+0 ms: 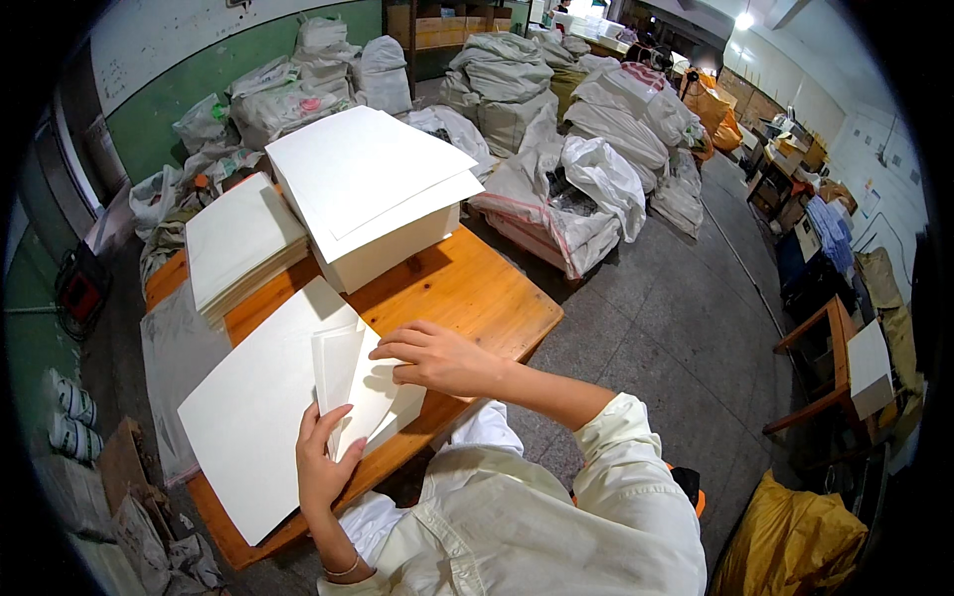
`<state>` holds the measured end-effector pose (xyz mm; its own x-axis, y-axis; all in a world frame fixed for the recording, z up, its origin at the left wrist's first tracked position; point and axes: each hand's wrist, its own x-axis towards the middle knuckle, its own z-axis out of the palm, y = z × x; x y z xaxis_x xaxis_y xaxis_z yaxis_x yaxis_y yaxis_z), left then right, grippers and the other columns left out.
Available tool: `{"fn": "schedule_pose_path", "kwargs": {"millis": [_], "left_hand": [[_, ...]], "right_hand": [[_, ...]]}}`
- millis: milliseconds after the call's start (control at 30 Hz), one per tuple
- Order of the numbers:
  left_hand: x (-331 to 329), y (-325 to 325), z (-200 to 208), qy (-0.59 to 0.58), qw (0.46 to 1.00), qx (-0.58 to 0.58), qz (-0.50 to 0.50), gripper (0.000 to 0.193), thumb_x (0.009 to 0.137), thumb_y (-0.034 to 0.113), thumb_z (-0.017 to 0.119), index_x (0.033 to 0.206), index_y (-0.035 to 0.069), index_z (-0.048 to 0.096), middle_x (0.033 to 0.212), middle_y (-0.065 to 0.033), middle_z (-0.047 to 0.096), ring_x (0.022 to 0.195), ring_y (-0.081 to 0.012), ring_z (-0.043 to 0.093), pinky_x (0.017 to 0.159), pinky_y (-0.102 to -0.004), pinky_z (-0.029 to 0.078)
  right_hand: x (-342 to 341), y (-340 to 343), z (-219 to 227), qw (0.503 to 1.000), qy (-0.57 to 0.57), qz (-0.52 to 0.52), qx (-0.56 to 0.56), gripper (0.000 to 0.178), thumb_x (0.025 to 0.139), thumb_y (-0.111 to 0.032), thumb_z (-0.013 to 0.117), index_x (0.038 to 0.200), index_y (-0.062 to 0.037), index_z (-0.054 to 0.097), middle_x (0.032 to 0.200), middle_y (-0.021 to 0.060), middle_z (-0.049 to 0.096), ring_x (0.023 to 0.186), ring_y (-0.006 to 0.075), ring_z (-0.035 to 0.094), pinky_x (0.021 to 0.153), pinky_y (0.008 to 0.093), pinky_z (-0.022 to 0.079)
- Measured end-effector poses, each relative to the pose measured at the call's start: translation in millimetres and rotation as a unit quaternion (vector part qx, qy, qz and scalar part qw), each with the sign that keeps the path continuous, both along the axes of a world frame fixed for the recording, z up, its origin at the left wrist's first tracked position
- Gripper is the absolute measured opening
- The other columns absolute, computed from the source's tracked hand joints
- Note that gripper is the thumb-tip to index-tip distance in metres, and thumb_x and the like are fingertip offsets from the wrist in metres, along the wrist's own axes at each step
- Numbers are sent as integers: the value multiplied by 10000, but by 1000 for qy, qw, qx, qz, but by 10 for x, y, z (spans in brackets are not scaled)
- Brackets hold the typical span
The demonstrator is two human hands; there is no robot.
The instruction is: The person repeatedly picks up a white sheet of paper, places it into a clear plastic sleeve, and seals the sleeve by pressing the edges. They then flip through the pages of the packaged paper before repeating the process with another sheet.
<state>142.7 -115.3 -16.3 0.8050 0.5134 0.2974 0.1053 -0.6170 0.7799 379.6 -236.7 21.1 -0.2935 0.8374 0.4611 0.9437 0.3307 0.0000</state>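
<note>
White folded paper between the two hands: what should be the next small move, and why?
Perhaps the right hand should gently press the folded paper flatter: its panels look raised and spread above the large white sheet, the left hand appears to pinch its near edge, and the right hand is already close to its right side.

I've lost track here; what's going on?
At a wooden table, the person's left hand grips the near end of a layered, seemingly folded white paper piece. The right hand is at its right side, fingers bent; contact is unclear. The piece sits over a large white sheet. Behind are a tall paper stack and a lower one.
</note>
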Motion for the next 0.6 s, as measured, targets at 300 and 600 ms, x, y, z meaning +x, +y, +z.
{"fn": "schedule_pose_path", "kwargs": {"millis": [300,600], "left_hand": [[18,-26,37,2,999,0,39,552,619,68,782,1139,78,599,1074,-148,543,987,-312,565,841,-375,464],[-7,-10,-64,-52,991,-64,105,313,892,82,511,1196,57,584,1353,-127,493,1263,-328,424,1082,-381,277]], "right_hand": [[-7,45,9,1000,14,-4,-1,87,783,-164,592,785,-78,608,1196,61,568,1152,215,500,986,365,386],[-58,61,42,995,74,-29,63,130,741,-169,639,779,-47,616,1334,111,497,1146,237,504,943,371,408]]}}
